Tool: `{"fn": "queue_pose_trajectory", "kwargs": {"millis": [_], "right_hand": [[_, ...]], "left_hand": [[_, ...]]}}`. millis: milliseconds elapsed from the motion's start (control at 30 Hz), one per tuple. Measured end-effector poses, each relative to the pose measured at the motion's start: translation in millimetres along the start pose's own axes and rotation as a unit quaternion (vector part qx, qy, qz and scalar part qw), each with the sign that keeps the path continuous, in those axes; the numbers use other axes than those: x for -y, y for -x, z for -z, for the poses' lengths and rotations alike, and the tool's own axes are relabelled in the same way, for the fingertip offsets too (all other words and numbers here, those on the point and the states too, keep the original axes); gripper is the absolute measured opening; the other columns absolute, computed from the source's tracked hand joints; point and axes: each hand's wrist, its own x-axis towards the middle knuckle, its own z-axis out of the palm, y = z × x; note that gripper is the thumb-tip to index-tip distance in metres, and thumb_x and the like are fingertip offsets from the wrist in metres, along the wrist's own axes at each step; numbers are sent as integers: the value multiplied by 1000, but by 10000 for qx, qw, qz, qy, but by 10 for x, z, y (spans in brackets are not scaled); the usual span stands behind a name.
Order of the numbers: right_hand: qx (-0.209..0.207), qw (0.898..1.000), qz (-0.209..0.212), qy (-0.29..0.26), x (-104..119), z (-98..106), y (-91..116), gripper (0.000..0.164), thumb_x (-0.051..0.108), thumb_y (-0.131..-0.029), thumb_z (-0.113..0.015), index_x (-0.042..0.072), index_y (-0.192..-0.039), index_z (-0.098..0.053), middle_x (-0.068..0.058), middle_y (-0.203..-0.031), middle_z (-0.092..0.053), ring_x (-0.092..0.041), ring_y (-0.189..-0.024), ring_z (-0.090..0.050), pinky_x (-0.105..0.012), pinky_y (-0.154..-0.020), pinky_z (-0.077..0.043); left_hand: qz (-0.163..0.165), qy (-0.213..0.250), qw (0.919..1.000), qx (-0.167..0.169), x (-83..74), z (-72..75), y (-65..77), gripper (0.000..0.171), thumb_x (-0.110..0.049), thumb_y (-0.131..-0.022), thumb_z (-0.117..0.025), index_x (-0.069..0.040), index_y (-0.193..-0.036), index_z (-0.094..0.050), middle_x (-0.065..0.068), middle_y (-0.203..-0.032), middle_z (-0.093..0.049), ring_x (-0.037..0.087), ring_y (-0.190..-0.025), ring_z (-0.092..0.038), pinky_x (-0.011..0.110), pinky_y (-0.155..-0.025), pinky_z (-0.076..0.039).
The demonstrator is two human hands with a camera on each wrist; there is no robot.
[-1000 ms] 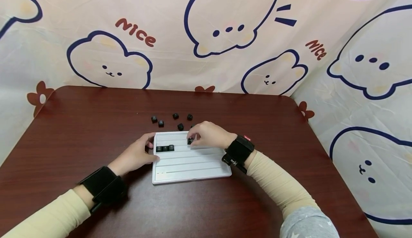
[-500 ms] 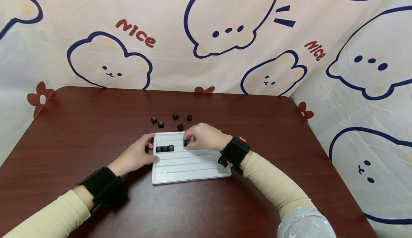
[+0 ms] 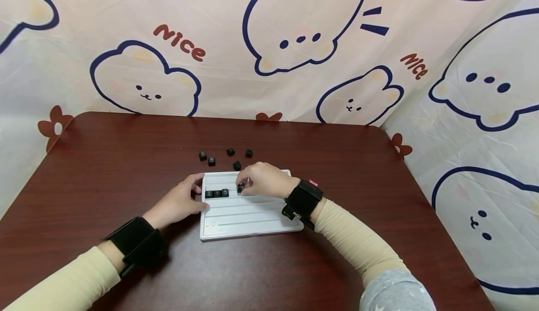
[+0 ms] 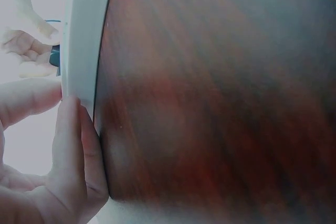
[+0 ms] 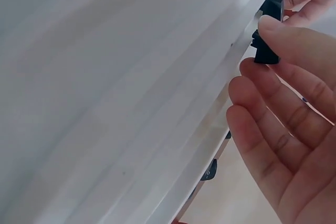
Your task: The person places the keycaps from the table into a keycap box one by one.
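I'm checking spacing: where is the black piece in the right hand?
In the head view, the black piece is pinched in the right hand over the white board, right of the row of three.

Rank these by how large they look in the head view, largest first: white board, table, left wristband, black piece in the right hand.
1. Table
2. White board
3. Left wristband, perhaps enlarged by nearness to the camera
4. Held black piece, partly covered, yet plainly smallest

Ridged board (image 3: 251, 214): smooth plastic; black cubes (image 3: 216, 193): plastic; table (image 3: 337, 156): glossy wood-grain.
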Motion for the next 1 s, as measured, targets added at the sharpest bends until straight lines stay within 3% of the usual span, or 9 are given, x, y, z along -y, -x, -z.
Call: {"fn": "queue_pose_trajectory", "kwargs": {"millis": [467, 1000], "right_hand": [[162, 9997, -71, 146, 49, -40, -35, 21, 13, -90, -81, 9, -111, -78, -1, -107, -74, -9, -89, -66, -22, -78, -51], [55, 9992, -216, 322, 135, -69, -85, 22, 15, -89, -82, 10, -110, -78, 0, -106, -73, -9, -89, -65, -25, -79, -52]], "left_hand": [[88, 104, 9999, 51, 22, -2, -2, 84, -4, -87, -78, 8, -154, -29, 23, -116, -52, 27, -84, -51, 34, -67, -43], [4, 93, 9999, 92, -4, 16, 4, 85, -5, -87, -79, 10, -154, -28, 23, -115, -53, 27, -87, -51, 35, -67, -43]]}}
